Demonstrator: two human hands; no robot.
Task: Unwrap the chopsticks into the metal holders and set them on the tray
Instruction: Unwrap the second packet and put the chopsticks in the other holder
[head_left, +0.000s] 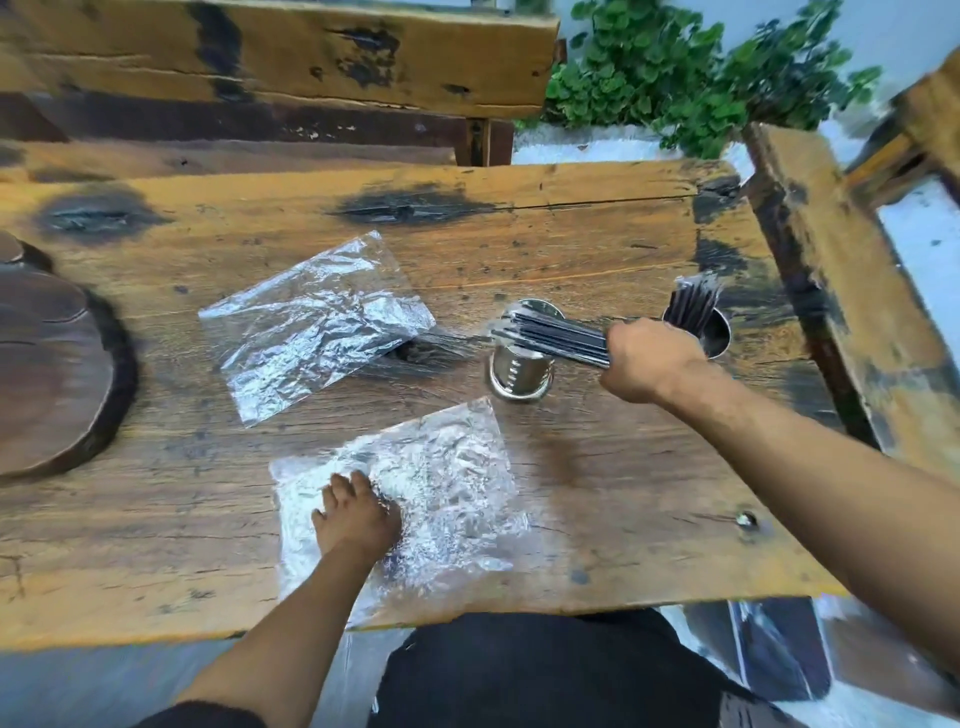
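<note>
The right hand (649, 361) grips a bundle of dark chopsticks (550, 332) sideways over a metal holder (519, 371), while the left hand (356, 514) lies open-palmed, holding nothing, on crinkled plastic wrap (452, 467) on the worktop (623, 493).

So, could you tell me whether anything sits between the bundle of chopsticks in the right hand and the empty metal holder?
Nothing visible does. The right hand holds the chopsticks roughly level, tips over the open mouth of the near holder. The second holder, already filled, stands off to the right.
</note>
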